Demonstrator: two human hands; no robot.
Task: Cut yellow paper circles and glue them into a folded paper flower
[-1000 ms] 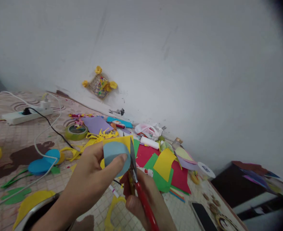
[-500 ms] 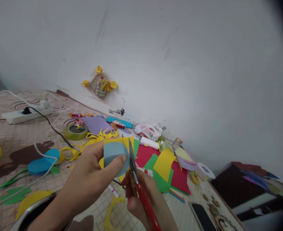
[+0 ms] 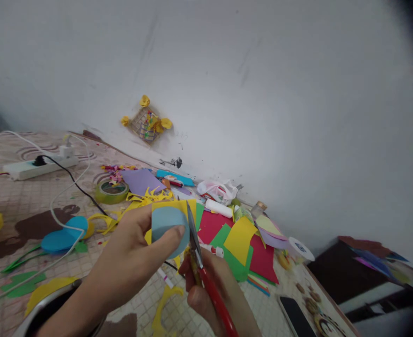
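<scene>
My left hand (image 3: 136, 252) pinches a light blue rounded paper piece (image 3: 167, 222) laid over a yellow sheet of paper (image 3: 191, 206), the thumb flat on the blue. Closed around red-handled scissors (image 3: 213, 292) is my right hand (image 3: 224, 295). The blades stand a little apart at the right edge of the two papers, one blade in front and the other tip showing behind the yellow sheet. A curved yellow offcut (image 3: 164, 311) lies on the table below the hands.
A power strip (image 3: 40, 166) with trailing cords lies at left, near a roll of tape (image 3: 111, 191) and blue paper shapes (image 3: 64, 236). Coloured sheets (image 3: 241, 241) spread behind my right hand. A phone (image 3: 296, 316) rests at the right edge. A dark metal-rimmed container (image 3: 47, 302) sits under my left forearm.
Almost nothing differs. My right hand and the scissors have shifted very slightly, while the left hand keeps the papers in the same place.
</scene>
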